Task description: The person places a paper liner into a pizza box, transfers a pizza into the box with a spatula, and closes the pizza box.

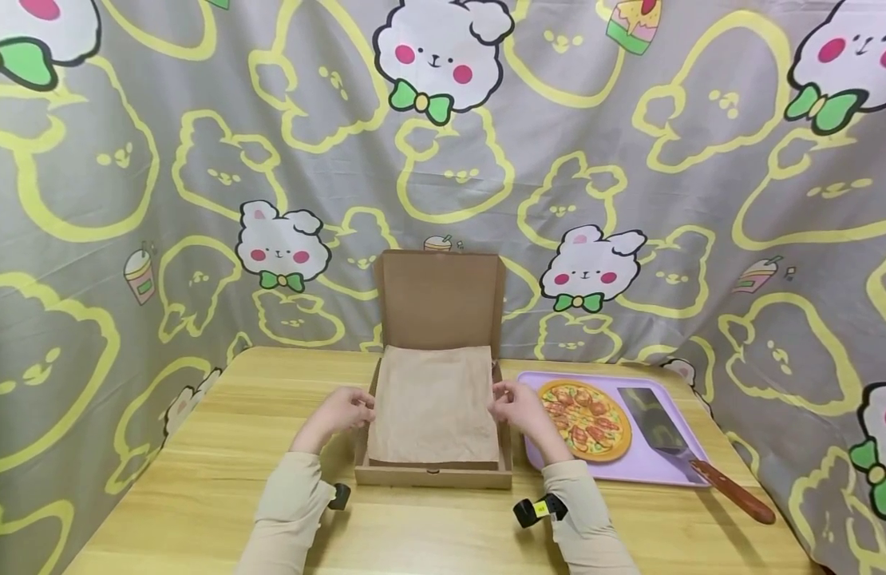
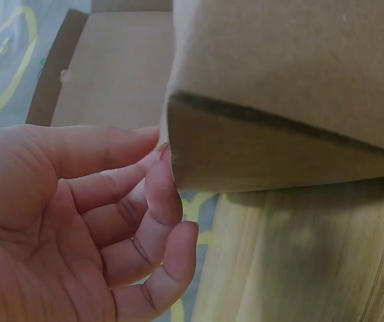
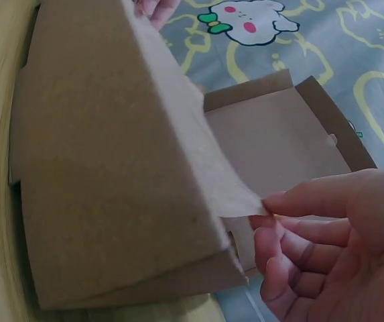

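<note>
A sheet of brown paper (image 1: 434,407) lies across the tray of an open cardboard pizza box (image 1: 433,477), whose lid (image 1: 441,299) stands upright at the back. At the sheet's left edge, my left hand (image 1: 348,409) pinches the paper between thumb and forefinger; the other fingers curl loosely in the left wrist view. On the opposite side my right hand (image 1: 518,406) pinches the sheet's edge, and in the right wrist view a paper corner (image 3: 248,201) stretches out to its fingertips. Both hands are just over the box's side walls.
To the right is a lilac tray (image 1: 532,455) bearing a pizza (image 1: 587,421) and a metal server with a wooden handle (image 1: 733,491), which juts past the tray's edge. A patterned curtain (image 1: 443,176) hangs behind the wooden table (image 1: 220,471).
</note>
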Demonstrator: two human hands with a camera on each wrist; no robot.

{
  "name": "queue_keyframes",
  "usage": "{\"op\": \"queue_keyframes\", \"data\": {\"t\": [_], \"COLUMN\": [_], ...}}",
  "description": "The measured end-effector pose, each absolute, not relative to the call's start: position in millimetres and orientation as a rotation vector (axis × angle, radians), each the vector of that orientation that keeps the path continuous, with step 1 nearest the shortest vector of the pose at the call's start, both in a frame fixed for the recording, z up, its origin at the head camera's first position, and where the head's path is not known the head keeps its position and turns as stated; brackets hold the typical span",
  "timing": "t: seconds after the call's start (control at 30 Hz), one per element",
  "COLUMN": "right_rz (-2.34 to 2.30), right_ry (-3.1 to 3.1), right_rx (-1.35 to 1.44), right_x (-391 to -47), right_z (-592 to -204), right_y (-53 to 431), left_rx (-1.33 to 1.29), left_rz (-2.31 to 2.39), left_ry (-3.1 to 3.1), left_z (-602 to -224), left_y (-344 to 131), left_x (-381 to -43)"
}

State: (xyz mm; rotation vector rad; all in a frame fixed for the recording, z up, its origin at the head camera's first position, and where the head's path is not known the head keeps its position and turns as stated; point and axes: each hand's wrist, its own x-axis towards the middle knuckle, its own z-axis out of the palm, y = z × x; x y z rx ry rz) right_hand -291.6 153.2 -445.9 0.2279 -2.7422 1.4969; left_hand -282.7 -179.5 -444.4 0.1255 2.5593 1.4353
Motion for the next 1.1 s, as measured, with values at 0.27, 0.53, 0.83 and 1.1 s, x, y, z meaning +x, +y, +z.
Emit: {"op": "queue_keyframes", "data": {"t": [0.27,0.53,0.83,1.1], "right_rz": [1.240,1.077,1.058,1.051], "right_ry": [-2.848,-2.857,-2.885,-2.892], "right_rx": [0.283,0.339,0.343,0.371], "right_x": [-294,-293,-293,-292], "right_z": [-453,-453,-454,-446], "right_y": [153,150,149,151], "left_rx": [0.131,0.107,0.088,0.129], "left_rz": [1.393,1.412,1.440,1.435], "left_ry": [2.589,2.591,2.575,2.616], "left_z": [-444,-443,-444,-435], "left_y": [-178,-178,-177,-181], "left_x": [-282,-282,-282,-284]}}
